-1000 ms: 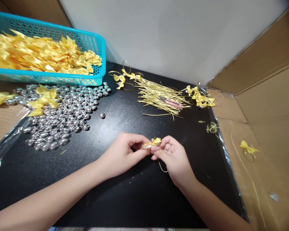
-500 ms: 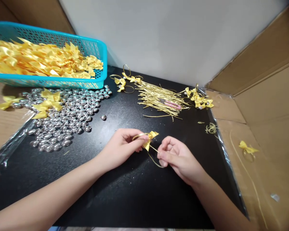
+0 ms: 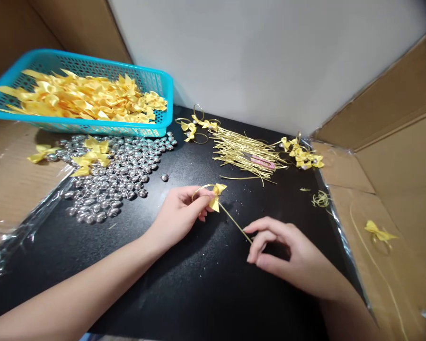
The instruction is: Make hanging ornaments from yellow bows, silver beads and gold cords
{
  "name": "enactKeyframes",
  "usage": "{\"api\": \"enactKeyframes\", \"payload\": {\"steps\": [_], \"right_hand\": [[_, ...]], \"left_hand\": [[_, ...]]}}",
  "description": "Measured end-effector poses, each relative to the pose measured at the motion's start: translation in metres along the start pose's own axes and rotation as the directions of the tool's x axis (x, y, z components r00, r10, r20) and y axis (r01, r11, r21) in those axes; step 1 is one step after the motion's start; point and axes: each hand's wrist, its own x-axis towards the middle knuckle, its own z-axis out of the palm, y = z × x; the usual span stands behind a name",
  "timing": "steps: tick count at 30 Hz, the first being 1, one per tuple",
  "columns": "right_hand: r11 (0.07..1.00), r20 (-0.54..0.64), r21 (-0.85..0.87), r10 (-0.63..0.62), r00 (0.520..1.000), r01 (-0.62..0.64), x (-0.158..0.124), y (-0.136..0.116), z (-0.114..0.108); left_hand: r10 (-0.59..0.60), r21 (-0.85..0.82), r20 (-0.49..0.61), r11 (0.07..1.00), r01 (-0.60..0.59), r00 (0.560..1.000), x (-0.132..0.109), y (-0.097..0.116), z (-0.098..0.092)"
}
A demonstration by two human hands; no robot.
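My left hand is closed, its thumb and fingers pinching a yellow ribbon bow together with a thin gold cord loop. From the bow a straight length of gold cord slants down to the right. At its far end is my right hand, with its index and middle fingertips against or just beside the cord. The thumb stands off from the index finger, leaving a gap. Whether the fingertips still press on the cord is hard to see.
A blue basket of yellow bows stands back left. Silver beads spread before it, some bows on top. Gold cord pieces lie at the back with a pink-handled tool. Bows with loops sit beside them; another bow lies right.
My right hand has drawn away to the lower right along the cord, and its fingers have spread. The curved cord tail is now straight. The whole view has shifted slightly.
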Motion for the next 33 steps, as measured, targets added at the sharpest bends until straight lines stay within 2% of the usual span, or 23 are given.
{"api": "enactKeyframes", "payload": {"steps": [2, 6, 9, 11, 14, 17, 19, 20, 21, 23, 26, 28, 33], "right_hand": [[0.988, 0.050, -0.143, -0.044, 0.998, 0.051, 0.000, -0.003, 0.006], [0.915, 0.088, -0.334, -0.208, 0.974, 0.225, 0.001, -0.003, 0.011], [0.832, 0.075, -0.491, -0.252, 0.965, 0.256, 0.001, -0.001, 0.011], [0.755, 0.001, -0.604, -0.319, 0.948, 0.255, -0.001, 0.000, 0.010], [0.675, -0.099, -0.688, -0.453, 0.886, 0.268, -0.003, 0.001, 0.011], [0.749, -0.281, -0.586, -0.546, 0.789, 0.310, -0.002, 0.000, 0.018], [0.837, -0.456, -0.461, -0.508, 0.731, 0.294, 0.004, -0.001, 0.026], [0.874, -0.520, -0.402, -0.462, 0.718, 0.272, 0.008, -0.001, 0.030], [0.901, -0.549, -0.357, -0.417, 0.724, 0.248, 0.013, -0.001, 0.035], [0.938, -0.540, -0.272, -0.333, 0.773, 0.214, 0.022, 0.000, 0.043], [0.977, -0.432, -0.124, -0.210, 0.877, 0.173, 0.029, 0.001, 0.047], [0.990, -0.369, -0.032, -0.142, 0.918, 0.140, 0.029, 0.001, 0.045], [0.991, -0.342, 0.101, -0.047, 0.939, 0.087, 0.025, 0.001, 0.042]], "left_hand": [[0.002, -0.004, -0.001, 1.000, -0.002, 1.000, -0.001, 0.001, 0.001], [0.022, 0.039, 0.036, 0.999, -0.024, 0.999, -0.003, 0.004, 0.002], [0.067, 0.086, 0.032, 0.994, -0.070, 0.997, -0.005, 0.004, 0.002], [0.110, 0.116, 0.019, 0.987, -0.111, 0.994, -0.006, 0.004, 0.001], [0.164, 0.128, 0.017, 0.978, -0.164, 0.986, -0.007, 0.006, 0.000], [0.169, 0.145, 0.086, 0.973, -0.180, 0.982, -0.009, 0.007, 0.000], [0.155, 0.160, 0.156, 0.971, -0.180, 0.975, -0.011, 0.007, 0.001], [0.156, 0.163, 0.191, 0.969, -0.188, 0.969, -0.012, 0.007, 0.002], [0.165, 0.163, 0.225, 0.965, -0.203, 0.960, -0.012, 0.006, 0.003], [0.189, 0.165, 0.293, 0.956, -0.244, 0.937, -0.014, 0.006, 0.005], [0.216, 0.184, 0.352, 0.938, -0.294, 0.911, -0.016, 0.007, 0.007], [0.221, 0.200, 0.360, 0.931, -0.306, 0.906, -0.017, 0.008, 0.008], [0.196, 0.242, 0.347, 0.926, -0.289, 0.917, -0.017, 0.007, 0.009]]}}
